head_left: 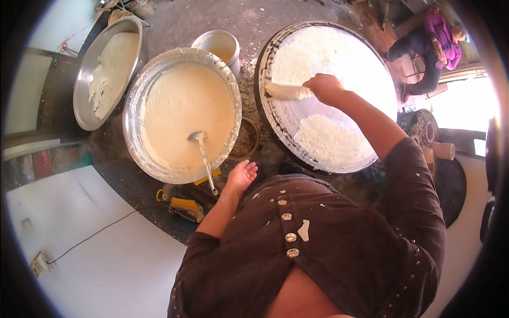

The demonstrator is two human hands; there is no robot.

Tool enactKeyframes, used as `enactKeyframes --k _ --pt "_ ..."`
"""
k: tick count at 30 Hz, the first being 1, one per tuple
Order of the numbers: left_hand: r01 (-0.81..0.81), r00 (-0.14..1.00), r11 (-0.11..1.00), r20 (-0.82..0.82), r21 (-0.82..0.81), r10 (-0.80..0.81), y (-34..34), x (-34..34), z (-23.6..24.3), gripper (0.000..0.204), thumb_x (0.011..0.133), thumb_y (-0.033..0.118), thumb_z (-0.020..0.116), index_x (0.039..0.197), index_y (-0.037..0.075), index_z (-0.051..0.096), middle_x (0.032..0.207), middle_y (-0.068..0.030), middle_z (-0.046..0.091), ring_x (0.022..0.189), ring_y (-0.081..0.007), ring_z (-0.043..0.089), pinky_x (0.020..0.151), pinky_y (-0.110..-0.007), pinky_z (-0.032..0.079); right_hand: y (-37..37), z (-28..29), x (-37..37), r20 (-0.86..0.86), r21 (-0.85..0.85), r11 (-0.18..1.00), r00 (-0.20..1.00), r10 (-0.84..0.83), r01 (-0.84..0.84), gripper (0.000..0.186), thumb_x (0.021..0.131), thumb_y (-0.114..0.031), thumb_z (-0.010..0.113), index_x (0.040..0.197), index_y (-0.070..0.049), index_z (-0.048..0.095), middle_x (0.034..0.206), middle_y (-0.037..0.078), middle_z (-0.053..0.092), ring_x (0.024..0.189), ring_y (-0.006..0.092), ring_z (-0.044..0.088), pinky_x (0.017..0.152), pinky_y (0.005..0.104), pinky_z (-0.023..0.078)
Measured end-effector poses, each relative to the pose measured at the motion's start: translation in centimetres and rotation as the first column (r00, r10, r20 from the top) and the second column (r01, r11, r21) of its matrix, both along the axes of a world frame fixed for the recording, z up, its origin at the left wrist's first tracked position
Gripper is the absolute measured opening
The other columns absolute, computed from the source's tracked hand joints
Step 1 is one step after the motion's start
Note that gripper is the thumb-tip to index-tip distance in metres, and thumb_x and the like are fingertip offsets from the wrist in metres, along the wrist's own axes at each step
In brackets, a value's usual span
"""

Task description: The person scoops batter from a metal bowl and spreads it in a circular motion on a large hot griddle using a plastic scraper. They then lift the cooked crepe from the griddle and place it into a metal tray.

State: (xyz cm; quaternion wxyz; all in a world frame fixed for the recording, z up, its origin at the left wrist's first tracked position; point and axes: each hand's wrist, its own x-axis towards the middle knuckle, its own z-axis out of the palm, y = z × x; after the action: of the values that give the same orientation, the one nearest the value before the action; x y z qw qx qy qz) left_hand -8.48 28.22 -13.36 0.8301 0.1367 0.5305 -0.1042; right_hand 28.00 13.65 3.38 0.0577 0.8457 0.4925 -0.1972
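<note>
My right hand (326, 89) is closed around one end of a pale, batter-coated spreader (286, 91). The spreader lies low across the left part of a large round griddle (323, 108). Patches of white batter (331, 139) cover the griddle at its far and near sides, with a smoother strip between them. My left hand (242, 175) hangs free, fingers loosely apart and holding nothing, just right of a wide basin (132, 127). Cream-coloured batter (185, 106) fills that basin. A metal ladle (203, 153) rests in it, handle leaning over the near rim.
A wide metal bowl (135, 66) with pale flour or batter stands far left. Behind the basin is a white bucket (236, 62). A yellow-and-black object (185, 204) lies below the basin. A person in purple (436, 32) sits at the far right, beyond the griddle.
</note>
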Motion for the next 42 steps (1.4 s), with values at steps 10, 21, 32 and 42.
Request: enactKeyframes --k 10,21,32,42 --pt "-0.032 0.999 0.993 0.034 0.109 0.028 2.0 0.6 2.2 0.02 0.083 0.024 0.054 0.095 0.009 0.054 0.093 -0.0042 0.061 0.086 -0.0183 0.057 0.075 -0.033 0.043 5.0 -0.7 -1.2 0.044 0.004 0.976 0.975 -0.22 0.22 0.033 0.08 -0.001 0.047 0.102 -0.021 0.06 0.09 0.005 0.062 0.088 0.0213 0.058 0.076 0.0316 0.049" --pt "0.074 0.997 0.988 -0.039 0.136 -0.07 1.5 -1.5 -1.6 0.024 0.084 0.027 0.051 0.1 0.008 0.051 0.098 -0.0067 0.06 0.082 -0.0197 0.058 0.068 -0.034 0.044 2.1 1.8 -4.2 -0.379 0.27 0.823 0.84 -0.387 0.501 0.018 0.087 -0.017 0.045 0.094 -0.008 0.06 0.077 0.008 0.062 0.063 0.0177 0.058 0.06 0.0308 0.049" --pt "0.347 0.938 0.856 -0.165 0.384 -0.306 1.5 -1.6 -1.1 0.032 0.087 0.032 0.046 0.111 0.011 0.045 0.1 -0.008 0.06 0.079 -0.0173 0.058 0.067 -0.032 0.045 0.0 -3.1 -2.0 -0.379 0.165 0.701 0.701 -0.604 0.693 0.026 0.088 -0.018 0.04 0.106 -0.014 0.059 0.089 0.009 0.064 0.07 0.0199 0.062 0.059 0.0303 0.052" --pt "0.52 0.853 0.751 -0.287 0.407 -0.435 -0.8 -2.5 0.0 0.034 0.087 0.031 0.048 0.114 0.01 0.046 0.097 -0.0075 0.06 0.077 -0.0155 0.058 0.065 -0.03 0.044 -9.8 -6.2 12.7 -0.171 0.355 0.642 0.722 -0.67 0.68 0.019 0.073 -0.019 0.051 0.073 -0.006 0.064 0.073 0.013 0.063 0.07 0.0276 0.062 0.067 0.0373 0.049"
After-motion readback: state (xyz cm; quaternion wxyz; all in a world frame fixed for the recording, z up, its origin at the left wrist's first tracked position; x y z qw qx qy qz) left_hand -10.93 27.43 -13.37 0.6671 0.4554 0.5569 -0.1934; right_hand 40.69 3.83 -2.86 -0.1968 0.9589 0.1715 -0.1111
